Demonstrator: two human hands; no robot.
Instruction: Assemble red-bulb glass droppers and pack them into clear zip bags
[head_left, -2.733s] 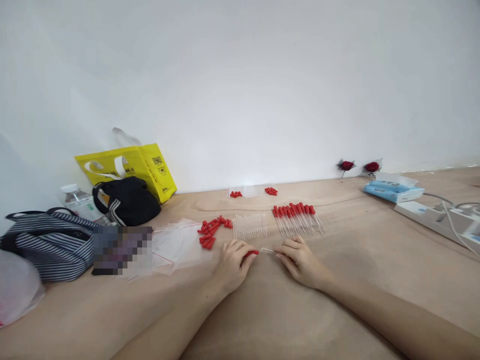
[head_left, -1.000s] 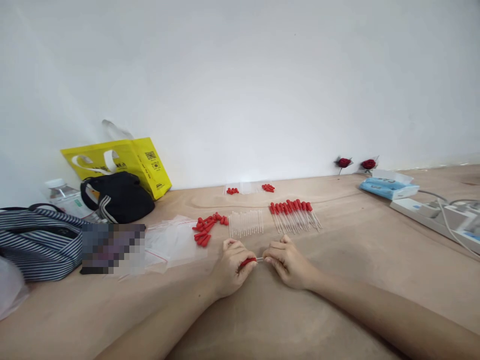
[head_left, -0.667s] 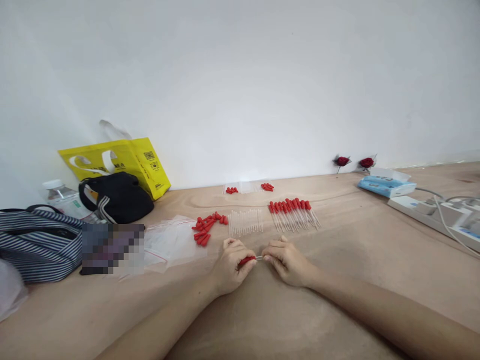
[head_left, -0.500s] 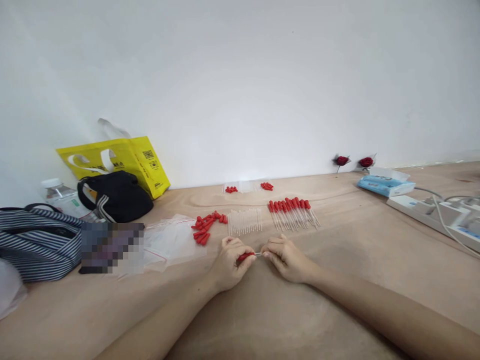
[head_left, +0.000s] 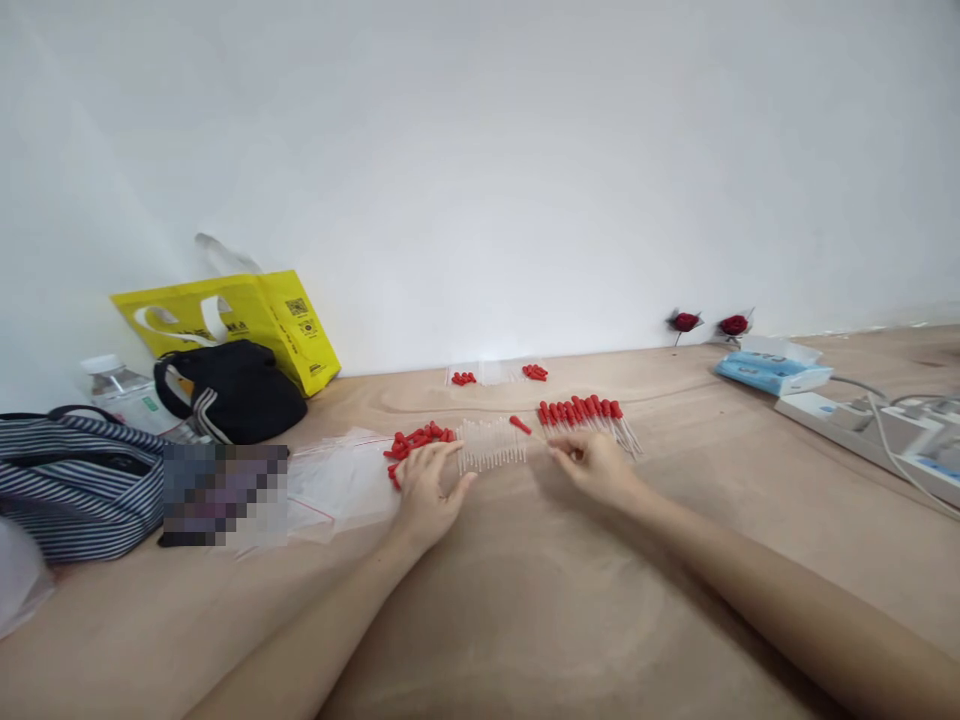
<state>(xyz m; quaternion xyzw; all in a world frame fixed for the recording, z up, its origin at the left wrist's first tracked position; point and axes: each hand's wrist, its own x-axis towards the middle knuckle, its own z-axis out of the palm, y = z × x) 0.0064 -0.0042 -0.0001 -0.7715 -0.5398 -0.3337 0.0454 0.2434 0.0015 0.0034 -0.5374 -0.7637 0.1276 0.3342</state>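
My right hand (head_left: 596, 465) pinches the clear stem of a dropper with a red rubber bulb (head_left: 520, 425), its bulb pointing left and away. Beyond that hand lies a row of droppers with red bulbs (head_left: 577, 410), their clear tubes toward me. My left hand (head_left: 431, 490) is empty, thumb and fingers apart, over the near side of a pile of loose red rubber bulbs (head_left: 412, 440), partly covering it. Its fingertips are close to the left end of a row of clear thin tubes (head_left: 491, 445) in the middle of the table.
Clear zip bags (head_left: 349, 480) lie left of the bulbs. A clear bag with red bulbs (head_left: 499, 374) rests by the wall. A yellow bag (head_left: 247, 310), black pouch (head_left: 232, 390) and striped bag (head_left: 82, 485) stand left; tissues (head_left: 776, 370) and a power strip (head_left: 832, 420) are right.
My hands have parted. The left let go of the red bulb and moved up-left to the bulb pile; the right carried the dropper up and right, toward the row of droppers.
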